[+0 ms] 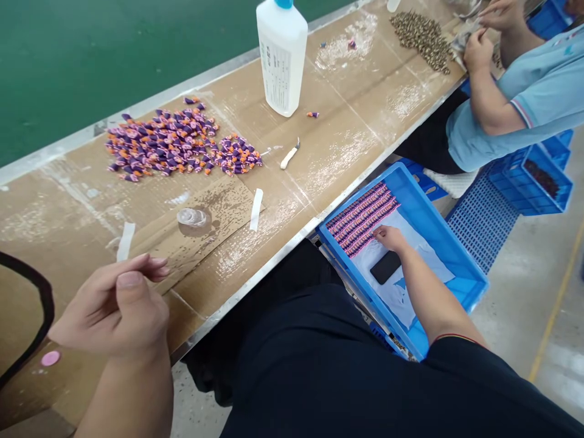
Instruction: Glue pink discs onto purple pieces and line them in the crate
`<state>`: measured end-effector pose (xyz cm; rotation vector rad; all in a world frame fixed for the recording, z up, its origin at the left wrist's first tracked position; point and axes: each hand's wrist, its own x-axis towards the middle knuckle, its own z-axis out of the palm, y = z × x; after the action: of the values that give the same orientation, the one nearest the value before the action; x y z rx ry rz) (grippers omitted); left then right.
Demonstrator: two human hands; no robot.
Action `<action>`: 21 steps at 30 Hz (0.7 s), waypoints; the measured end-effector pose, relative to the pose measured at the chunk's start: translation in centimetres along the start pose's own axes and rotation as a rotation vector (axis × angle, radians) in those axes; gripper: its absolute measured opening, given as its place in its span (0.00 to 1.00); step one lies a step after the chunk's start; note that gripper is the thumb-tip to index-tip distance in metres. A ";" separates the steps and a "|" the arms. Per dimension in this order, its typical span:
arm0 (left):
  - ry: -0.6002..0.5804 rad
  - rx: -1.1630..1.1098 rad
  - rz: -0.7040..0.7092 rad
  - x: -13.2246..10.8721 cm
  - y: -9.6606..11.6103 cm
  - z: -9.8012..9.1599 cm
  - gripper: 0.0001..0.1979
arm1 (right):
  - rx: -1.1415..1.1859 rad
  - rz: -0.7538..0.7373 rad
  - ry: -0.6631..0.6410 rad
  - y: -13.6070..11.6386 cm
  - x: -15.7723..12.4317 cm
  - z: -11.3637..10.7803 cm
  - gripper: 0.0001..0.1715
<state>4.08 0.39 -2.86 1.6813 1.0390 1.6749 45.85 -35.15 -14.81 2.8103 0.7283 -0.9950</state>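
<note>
My left hand (pixel 121 310) hovers over the near left of the table, fingers curled in and thumb drawn close; nothing shows in it. To the right, my right hand (pixel 390 237) reaches into a blue tray (pixel 456 258), its fingertips pinched at the end of the rows of small purple, orange and pink pieces (pixel 362 219). Whatever those fingertips may hold is too small to make out. A black phone (pixel 385 267) lies on the white sheet (pixel 426 258) just below this hand. Many similar loose pieces (pixel 159 143) are heaped on the table.
A small clear cup (pixel 191 217) stands on a speckled cardboard sheet (pixel 219 210) between white strips. Farther back are a white bottle (pixel 283 61) and a small white-handled tool (pixel 290 156). At right, a co-worker (pixel 502 115) sits near a brownish heap (pixel 422 39). A pink disc (pixel 50 358) lies left.
</note>
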 end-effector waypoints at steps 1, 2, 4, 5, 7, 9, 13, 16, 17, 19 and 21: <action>-0.010 -0.007 0.000 0.0 0.0 0.0 0.20 | -0.011 0.001 -0.004 -0.1 0.0 0.1 0.13; -0.018 -0.014 0.008 0.0 0.0 -0.1 0.20 | -0.021 0.002 -0.006 -0.1 0.1 0.1 0.14; -0.021 -0.029 0.045 0.1 -0.1 -0.1 0.22 | -0.041 0.003 -0.010 -0.2 0.1 0.1 0.16; -0.026 -0.031 0.051 0.1 -0.1 -0.2 0.21 | -0.051 0.004 -0.011 -0.2 0.1 0.1 0.16; -0.044 -0.017 0.027 0.0 0.0 -0.3 0.19 | -0.070 0.006 -0.013 -0.3 0.1 0.1 0.17; -0.051 0.018 -0.005 0.0 0.2 -0.5 0.19 | -0.088 0.010 -0.013 -0.4 0.1 0.1 0.17; -0.078 0.083 -0.037 -0.1 0.7 -0.8 0.19 | -0.113 0.018 -0.003 -0.9 0.0 0.0 0.16; -0.102 0.083 -0.047 -0.2 0.9 -1.1 0.18 | -0.117 0.022 0.005 -1.5 -0.2 -0.1 0.14; -0.104 0.081 -0.040 -0.2 0.9 -1.1 0.18 | -0.116 0.025 0.005 -1.7 -0.3 -0.2 0.14; -0.110 0.083 -0.031 -0.2 0.9 -1.2 0.18 | -0.110 0.034 0.003 -2.0 -0.5 -0.4 0.14; -0.116 0.078 -0.011 0.0 0.9 -1.1 0.17 | -0.100 0.048 0.004 -2.3 -0.8 -1.1 0.14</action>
<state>3.08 -0.27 -2.08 1.7969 1.0679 1.5280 44.89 -33.20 -13.32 2.7308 0.6878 -0.9193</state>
